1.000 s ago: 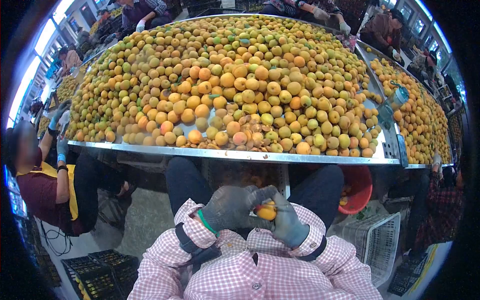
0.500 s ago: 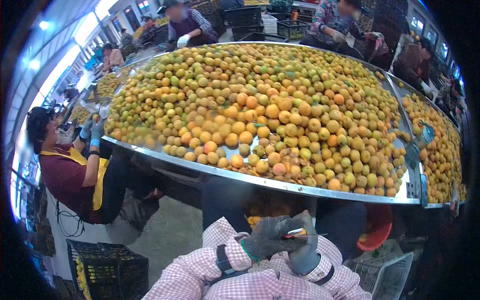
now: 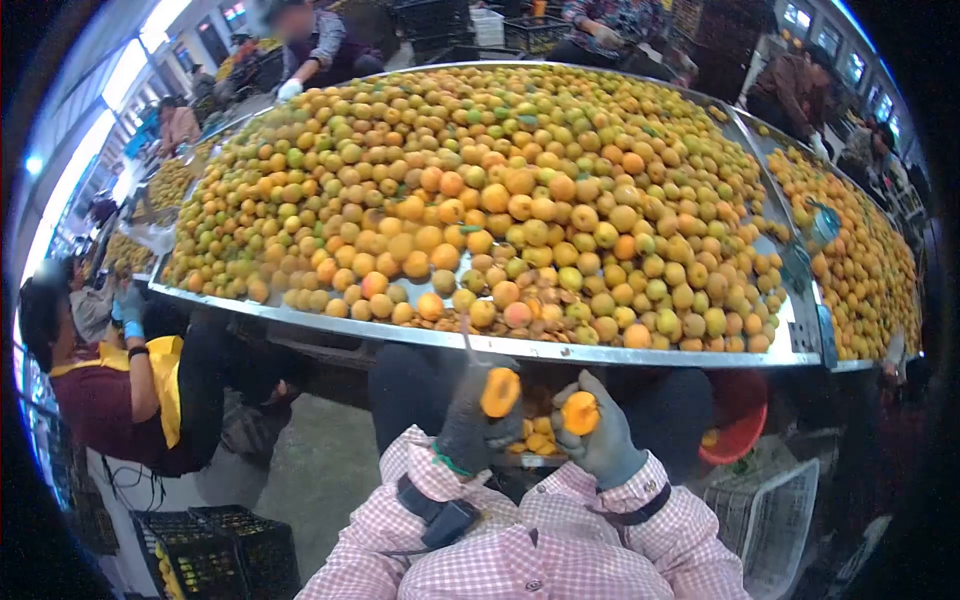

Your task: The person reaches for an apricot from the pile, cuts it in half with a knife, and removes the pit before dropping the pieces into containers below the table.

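My left hand [image 3: 468, 430], in a dark grey glove, is closed around a half of a cut apricot [image 3: 500, 392], its orange flesh facing up. A thin knife blade [image 3: 468, 340] sticks up from the same hand toward the table edge; its handle is hidden in the fingers. To the right, my right hand [image 3: 612, 445], in a lighter grey glove, grips another apricot half [image 3: 580, 412] between thumb and fingers. The hands are apart. Between and below them, several cut orange pieces [image 3: 537, 436] lie in a container mostly hidden by my hands.
A metal-rimmed table [image 3: 480, 342] heaped with apricots [image 3: 520, 210] stands before me. At its right is a red bucket [image 3: 742, 420] above a white crate [image 3: 770, 530]. Black crates [image 3: 215, 550] stand lower left. A co-worker [image 3: 105, 390] sits at left; others work around the table.
My hands have moved apart, and two cut apricot halves now show, one in each. The knife blade now points up instead of rightward. The view has shifted slightly.
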The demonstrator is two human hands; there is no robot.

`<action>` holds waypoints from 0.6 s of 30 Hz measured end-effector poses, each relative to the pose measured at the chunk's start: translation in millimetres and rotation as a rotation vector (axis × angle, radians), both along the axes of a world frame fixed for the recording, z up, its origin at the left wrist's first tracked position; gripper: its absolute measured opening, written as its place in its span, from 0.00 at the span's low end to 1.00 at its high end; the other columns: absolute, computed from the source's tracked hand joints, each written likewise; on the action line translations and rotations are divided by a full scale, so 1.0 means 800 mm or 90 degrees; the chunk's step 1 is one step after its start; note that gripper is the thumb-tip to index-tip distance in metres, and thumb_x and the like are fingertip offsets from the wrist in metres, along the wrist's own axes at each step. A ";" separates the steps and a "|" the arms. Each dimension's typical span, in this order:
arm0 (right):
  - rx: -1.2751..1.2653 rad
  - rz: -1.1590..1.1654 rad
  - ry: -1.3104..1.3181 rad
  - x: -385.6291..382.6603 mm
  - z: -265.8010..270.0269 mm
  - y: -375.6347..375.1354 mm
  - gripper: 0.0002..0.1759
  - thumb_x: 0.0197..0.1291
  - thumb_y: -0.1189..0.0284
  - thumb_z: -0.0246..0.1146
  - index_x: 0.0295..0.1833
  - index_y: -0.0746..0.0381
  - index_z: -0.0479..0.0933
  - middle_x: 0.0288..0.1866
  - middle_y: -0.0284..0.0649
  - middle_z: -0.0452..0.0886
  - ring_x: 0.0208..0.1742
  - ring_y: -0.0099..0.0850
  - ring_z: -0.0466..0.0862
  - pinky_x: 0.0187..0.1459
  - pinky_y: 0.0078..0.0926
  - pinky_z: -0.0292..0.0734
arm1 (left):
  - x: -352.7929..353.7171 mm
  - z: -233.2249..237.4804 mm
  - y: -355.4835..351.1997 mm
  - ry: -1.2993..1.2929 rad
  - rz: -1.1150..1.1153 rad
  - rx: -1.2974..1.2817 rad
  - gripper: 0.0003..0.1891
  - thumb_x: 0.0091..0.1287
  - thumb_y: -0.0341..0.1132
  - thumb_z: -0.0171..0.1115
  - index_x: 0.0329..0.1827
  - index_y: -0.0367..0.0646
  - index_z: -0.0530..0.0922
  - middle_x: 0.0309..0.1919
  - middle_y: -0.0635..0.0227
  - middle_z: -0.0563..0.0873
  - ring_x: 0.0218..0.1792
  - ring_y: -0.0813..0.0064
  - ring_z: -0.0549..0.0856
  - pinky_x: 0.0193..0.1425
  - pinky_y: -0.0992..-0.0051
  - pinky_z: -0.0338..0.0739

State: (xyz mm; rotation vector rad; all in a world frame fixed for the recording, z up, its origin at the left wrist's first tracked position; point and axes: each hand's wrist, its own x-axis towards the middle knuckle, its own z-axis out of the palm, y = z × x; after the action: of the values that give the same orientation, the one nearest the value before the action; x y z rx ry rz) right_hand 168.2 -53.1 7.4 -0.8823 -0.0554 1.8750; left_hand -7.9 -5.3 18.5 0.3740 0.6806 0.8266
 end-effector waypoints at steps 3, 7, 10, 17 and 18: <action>-0.044 0.037 0.060 0.012 -0.013 0.001 0.25 0.69 0.50 0.45 0.39 0.62 0.72 0.23 0.44 0.77 0.13 0.26 0.71 0.12 0.16 0.60 | -0.015 -0.018 0.006 -0.064 -0.050 0.023 0.28 0.67 0.62 0.43 0.36 0.43 0.73 0.15 0.72 0.70 0.08 0.80 0.64 0.11 0.80 0.57; 0.211 0.111 -0.401 0.018 -0.055 0.003 0.23 0.69 0.52 0.47 0.48 0.62 0.73 0.39 0.45 0.78 0.36 0.32 0.79 0.35 0.23 0.75 | -0.016 -0.017 0.006 -0.049 -0.051 0.054 0.27 0.67 0.61 0.45 0.39 0.43 0.73 0.20 0.70 0.73 0.08 0.80 0.64 0.10 0.80 0.57; 0.286 0.175 -0.880 0.006 -0.040 0.000 0.23 0.70 0.58 0.48 0.62 0.62 0.68 0.58 0.42 0.72 0.60 0.32 0.71 0.59 0.27 0.67 | -0.014 -0.025 0.004 0.017 -0.055 0.088 0.23 0.67 0.56 0.51 0.44 0.43 0.73 0.26 0.69 0.75 0.13 0.79 0.69 0.15 0.80 0.62; 0.142 0.077 -0.280 -0.041 0.002 -0.019 0.21 0.70 0.61 0.51 0.59 0.64 0.69 0.48 0.37 0.76 0.46 0.23 0.76 0.48 0.17 0.72 | -0.009 -0.036 -0.002 0.440 -0.096 0.446 0.18 0.63 0.38 0.63 0.52 0.41 0.74 0.41 0.66 0.81 0.41 0.74 0.80 0.48 0.74 0.75; 0.140 0.079 -0.280 -0.040 0.004 -0.022 0.21 0.70 0.61 0.51 0.59 0.64 0.69 0.48 0.37 0.76 0.46 0.23 0.76 0.48 0.17 0.72 | -0.013 -0.034 -0.002 0.530 -0.085 0.596 0.17 0.64 0.40 0.62 0.50 0.39 0.74 0.38 0.65 0.82 0.37 0.70 0.83 0.43 0.73 0.77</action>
State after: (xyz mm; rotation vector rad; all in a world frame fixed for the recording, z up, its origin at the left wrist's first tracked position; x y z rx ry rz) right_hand 136.5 -70.5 10.5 -1.1393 -0.5866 1.7148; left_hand -17.9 -6.7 -8.4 1.6537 0.9819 0.8114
